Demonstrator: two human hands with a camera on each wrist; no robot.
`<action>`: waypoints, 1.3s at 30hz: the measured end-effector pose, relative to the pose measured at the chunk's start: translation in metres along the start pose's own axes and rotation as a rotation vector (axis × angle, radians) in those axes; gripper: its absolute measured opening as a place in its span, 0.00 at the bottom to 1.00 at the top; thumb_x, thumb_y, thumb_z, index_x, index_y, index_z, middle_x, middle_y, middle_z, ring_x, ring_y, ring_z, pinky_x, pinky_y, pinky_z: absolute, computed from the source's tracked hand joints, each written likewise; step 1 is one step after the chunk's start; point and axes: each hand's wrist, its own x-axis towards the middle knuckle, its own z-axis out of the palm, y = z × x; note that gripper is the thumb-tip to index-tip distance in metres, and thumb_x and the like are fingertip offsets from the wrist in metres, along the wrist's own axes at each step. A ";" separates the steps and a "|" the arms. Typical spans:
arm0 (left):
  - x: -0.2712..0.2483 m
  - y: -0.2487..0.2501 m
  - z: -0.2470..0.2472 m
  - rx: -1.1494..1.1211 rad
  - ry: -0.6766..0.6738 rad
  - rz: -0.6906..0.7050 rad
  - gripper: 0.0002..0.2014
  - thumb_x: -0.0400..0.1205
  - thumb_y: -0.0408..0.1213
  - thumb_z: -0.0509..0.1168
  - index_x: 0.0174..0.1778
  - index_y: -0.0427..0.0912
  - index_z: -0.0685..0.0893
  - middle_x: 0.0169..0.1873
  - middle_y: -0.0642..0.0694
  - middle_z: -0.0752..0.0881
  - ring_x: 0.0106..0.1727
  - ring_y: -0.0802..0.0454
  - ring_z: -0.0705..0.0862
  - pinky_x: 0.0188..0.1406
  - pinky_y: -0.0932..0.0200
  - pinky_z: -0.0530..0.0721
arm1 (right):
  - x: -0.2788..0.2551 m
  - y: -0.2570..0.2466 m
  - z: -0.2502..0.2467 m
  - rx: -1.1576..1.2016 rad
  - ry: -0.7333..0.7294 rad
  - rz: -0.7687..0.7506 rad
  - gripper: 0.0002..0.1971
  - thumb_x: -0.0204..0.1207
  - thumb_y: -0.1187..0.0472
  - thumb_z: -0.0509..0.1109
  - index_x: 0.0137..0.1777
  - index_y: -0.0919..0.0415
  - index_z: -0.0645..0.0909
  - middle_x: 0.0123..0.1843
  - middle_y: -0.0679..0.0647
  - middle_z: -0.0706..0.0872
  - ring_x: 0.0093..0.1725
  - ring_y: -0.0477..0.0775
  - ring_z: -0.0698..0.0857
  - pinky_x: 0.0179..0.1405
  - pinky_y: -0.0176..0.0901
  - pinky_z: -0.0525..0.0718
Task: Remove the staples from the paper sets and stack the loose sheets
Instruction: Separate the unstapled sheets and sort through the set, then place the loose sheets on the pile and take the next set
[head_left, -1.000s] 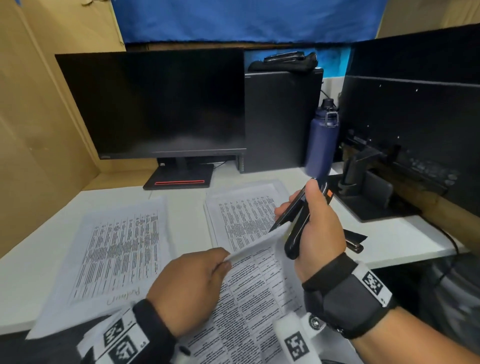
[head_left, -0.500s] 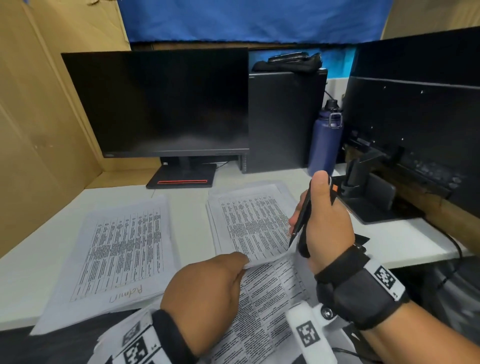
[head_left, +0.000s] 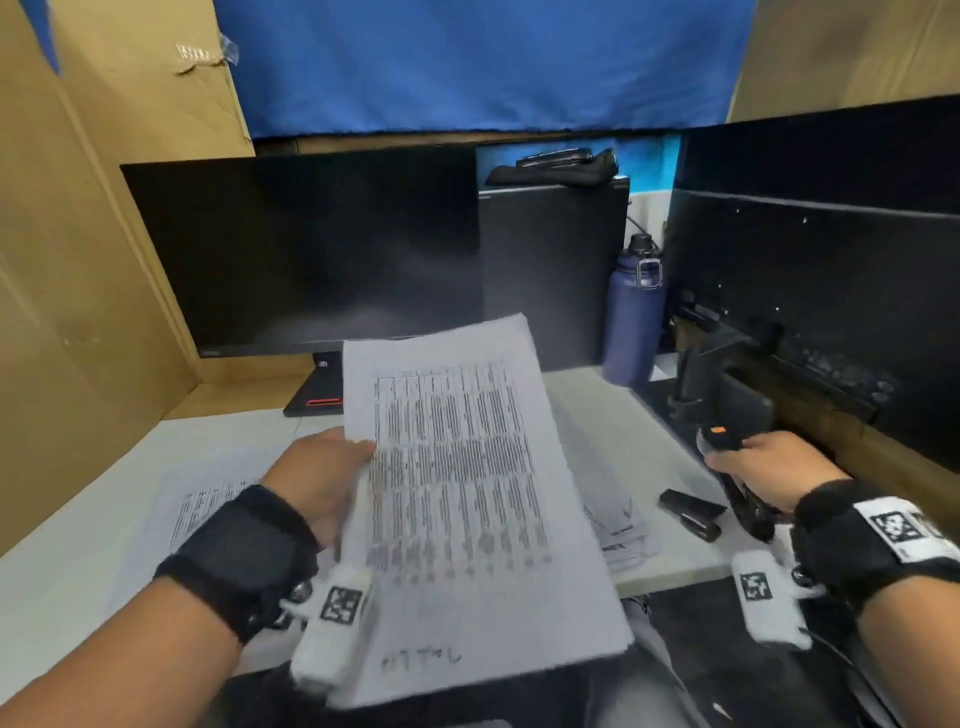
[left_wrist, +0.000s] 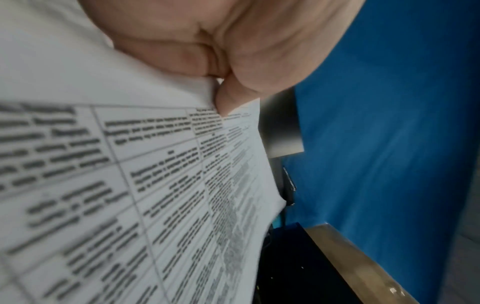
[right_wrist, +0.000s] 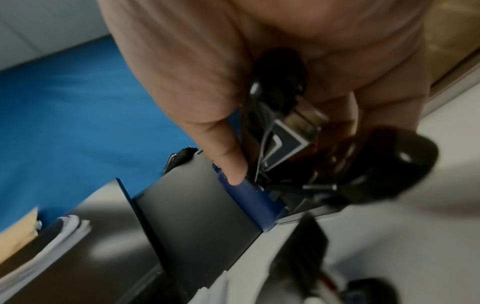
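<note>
My left hand (head_left: 349, 458) pinches the left edge of a printed paper set (head_left: 467, 493) and holds it tilted up above the desk; in the left wrist view the thumb (left_wrist: 228, 98) presses on the paper set (left_wrist: 130, 185). Off to the right, apart from the paper, my right hand (head_left: 743, 460) grips a black stapler-type tool (head_left: 740, 499) with an orange mark just over the desk. The right wrist view shows the fingers (right_wrist: 228, 156) curled round that tool (right_wrist: 285, 133). A stack of printed sheets (head_left: 208, 504) lies on the desk at the left, partly hidden by my left wrist.
More printed sheets (head_left: 618, 525) lie behind the raised paper, and a second small black stapler (head_left: 691, 514) lies beside them. A dark monitor (head_left: 311, 254), a black computer case (head_left: 550, 270) and a blue bottle (head_left: 634, 317) stand at the back. The white desk's (head_left: 623, 415) front edge is near my wrists.
My left hand has lifted the paper set off the desk and raised it. My right hand has pulled the tool away from the paper, to the right and down.
</note>
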 end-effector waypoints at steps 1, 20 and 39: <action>0.014 0.001 0.007 0.022 0.011 -0.012 0.12 0.89 0.27 0.61 0.65 0.30 0.85 0.61 0.30 0.91 0.63 0.30 0.89 0.72 0.33 0.83 | -0.001 0.003 -0.001 -0.060 0.001 0.008 0.13 0.75 0.57 0.78 0.35 0.66 0.84 0.35 0.63 0.88 0.36 0.62 0.85 0.40 0.50 0.78; 0.062 0.007 -0.087 1.133 0.124 -0.026 0.13 0.85 0.45 0.68 0.50 0.37 0.90 0.48 0.42 0.91 0.47 0.45 0.89 0.50 0.51 0.89 | -0.012 -0.015 0.026 -0.344 0.089 -0.100 0.17 0.76 0.40 0.68 0.50 0.54 0.86 0.44 0.55 0.90 0.45 0.60 0.87 0.54 0.54 0.85; 0.032 -0.033 -0.197 0.848 0.503 0.022 0.08 0.86 0.32 0.66 0.59 0.40 0.81 0.49 0.40 0.89 0.45 0.43 0.85 0.42 0.54 0.81 | -0.092 -0.079 0.109 -0.289 -0.033 -0.622 0.17 0.73 0.42 0.76 0.61 0.42 0.84 0.63 0.42 0.82 0.67 0.53 0.79 0.70 0.47 0.74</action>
